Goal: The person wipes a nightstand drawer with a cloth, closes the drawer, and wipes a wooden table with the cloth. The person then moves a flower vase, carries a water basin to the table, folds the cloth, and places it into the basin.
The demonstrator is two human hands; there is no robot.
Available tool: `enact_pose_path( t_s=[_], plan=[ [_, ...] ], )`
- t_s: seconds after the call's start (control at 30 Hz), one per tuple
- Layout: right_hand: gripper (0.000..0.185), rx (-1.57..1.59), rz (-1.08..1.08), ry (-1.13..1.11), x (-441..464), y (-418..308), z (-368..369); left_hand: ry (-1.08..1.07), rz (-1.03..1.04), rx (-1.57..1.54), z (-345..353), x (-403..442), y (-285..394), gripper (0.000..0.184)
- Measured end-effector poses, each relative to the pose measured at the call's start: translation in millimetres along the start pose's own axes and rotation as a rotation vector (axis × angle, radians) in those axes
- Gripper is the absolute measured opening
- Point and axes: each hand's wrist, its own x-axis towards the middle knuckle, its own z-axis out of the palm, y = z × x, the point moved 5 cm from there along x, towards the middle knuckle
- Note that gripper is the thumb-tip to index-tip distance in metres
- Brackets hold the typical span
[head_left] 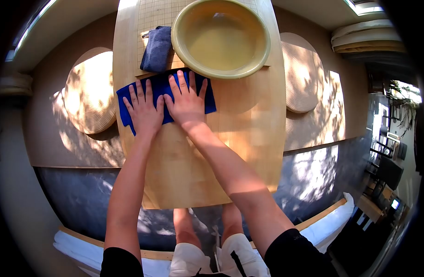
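A bright blue cloth lies spread on the wooden table, near its left edge. My left hand rests flat on the cloth's left part with its fingers spread. Beside it my right hand presses flat on the cloth, fingers apart, the two thumbs close together. Just beyond the cloth stands a large yellow basin holding liquid. To the basin's left is a folded grey-blue cloth.
Under the basin and the folded cloth lies a board with a grid. Round woven cushions sit on the floor left and right of the table. A white-padded bench is at the near side, and a dark chair stands far right.
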Motion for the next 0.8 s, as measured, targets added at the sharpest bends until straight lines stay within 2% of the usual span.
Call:
enact_pose_path(
  t_s=[0.1,0.17,0.23,0.37,0.5,0.63,0.8],
  plan=[
    [0.059,0.052,-0.02,0.031,-4.3,19.8,-7.7,0.008,-0.011,0.015,0.0,-2.2,18.4,0.069],
    [0.058,0.045,0.041,-0.009,-9.9,38.4,-14.6,-0.008,-0.006,0.025,0.2,-6.9,38.7,0.069],
    [0.057,0.013,0.039,0.071,-17.9,64.1,-26.6,0.033,0.024,-0.005,-3.9,-10.1,69.9,0.068],
    [0.056,-0.032,0.077,0.108,-36.0,127.3,-54.9,-0.032,0.066,-0.038,-3.6,-14.7,140.5,0.071],
    [0.056,-0.173,0.183,0.004,-56.7,191.9,-88.0,-0.105,0.141,-0.125,-11.5,-18.4,218.5,0.073],
    [0.057,-0.244,0.24,0.011,-83.2,244.8,-113.1,-0.154,0.219,-0.233,-10.9,-32.1,280.4,0.072],
    [0.058,-0.283,0.231,0.036,-89.6,246.7,-105.4,-0.178,0.239,-0.302,-8.8,-36.1,281.9,0.071]
  ],
)
